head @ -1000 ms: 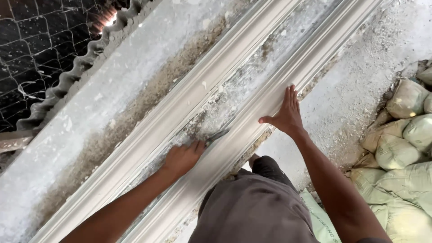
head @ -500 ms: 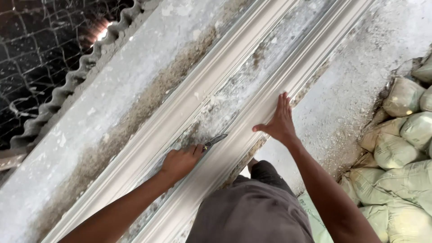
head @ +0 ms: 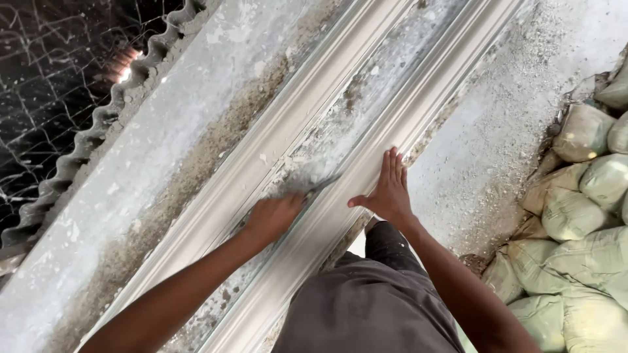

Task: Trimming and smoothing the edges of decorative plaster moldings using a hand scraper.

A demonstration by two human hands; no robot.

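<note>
A long pale plaster moulding (head: pixel 307 124) with two raised ridges and a flat channel runs diagonally across a dusty bench. My left hand (head: pixel 273 217) is closed around a small metal scraper (head: pixel 322 185), whose blade lies flat in the channel between the ridges. My right hand (head: pixel 387 189) rests flat, fingers together, on the right-hand ridge, just beside the scraper blade. My forearms and dark trousers fill the lower part of the view.
A corrugated sheet edge (head: pixel 118 98) borders the bench (head: pixel 157 150) at the upper left, with dark netted ground beyond. Several filled pale green sacks (head: pixel 575 216) are piled at the right. Crumbly plaster dust (head: pixel 497 131) covers the bench right of the moulding.
My right hand has slid down the right ridge toward me, closer to the scraper. My left hand stays in the channel with the scraper. The view has shifted slightly.
</note>
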